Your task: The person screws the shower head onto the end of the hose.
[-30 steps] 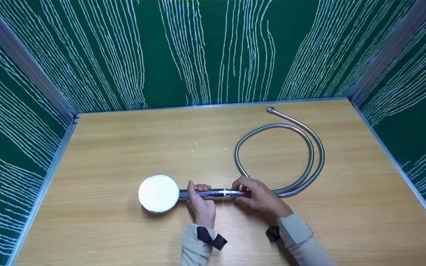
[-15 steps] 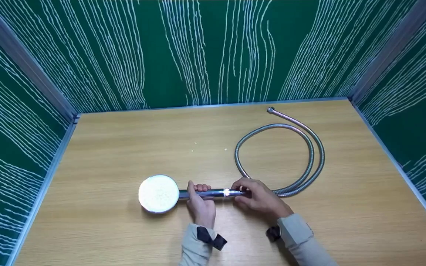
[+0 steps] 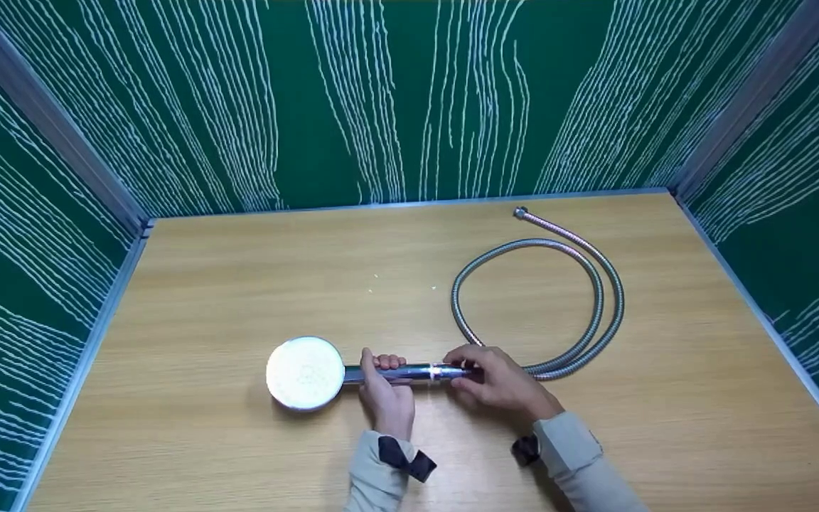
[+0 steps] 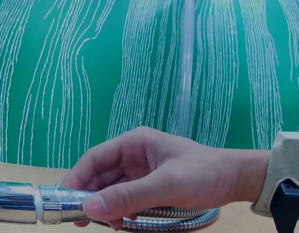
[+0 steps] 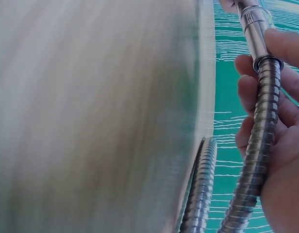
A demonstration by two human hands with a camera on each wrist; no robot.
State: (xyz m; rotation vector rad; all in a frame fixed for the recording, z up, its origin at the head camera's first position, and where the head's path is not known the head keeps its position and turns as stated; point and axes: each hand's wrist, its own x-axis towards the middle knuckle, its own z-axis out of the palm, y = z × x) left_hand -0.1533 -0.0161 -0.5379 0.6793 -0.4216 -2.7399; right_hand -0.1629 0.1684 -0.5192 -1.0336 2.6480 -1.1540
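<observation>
A hand shower head (image 3: pixel 305 374) with a round, bright face lies to the left in the head view, its chrome handle pointing right. My left hand (image 3: pixel 387 402) grips that handle around its middle, thumb along the near side. At the handle's far end, my right hand (image 3: pixel 502 380) pinches the conical metal nut (image 4: pixel 67 204) of the shower hose (image 5: pixel 256 141) between thumb and fingers. The left wrist view shows a narrow pale ring (image 4: pixel 39 206) between handle and nut. Past the nut, the ribbed hose runs through the right palm.
The rest of the hose loops on the wooden table (image 3: pixel 203 284) at the right, its free end nut (image 3: pixel 520 212) near the back edge. Green walls (image 3: pixel 324 107) with white wavy lines enclose the back and both sides. A few tiny white specks lie mid-table.
The right fingers shift slightly around the nut, and the glint at the joint changes. The left hand and the shower head stay in place.
</observation>
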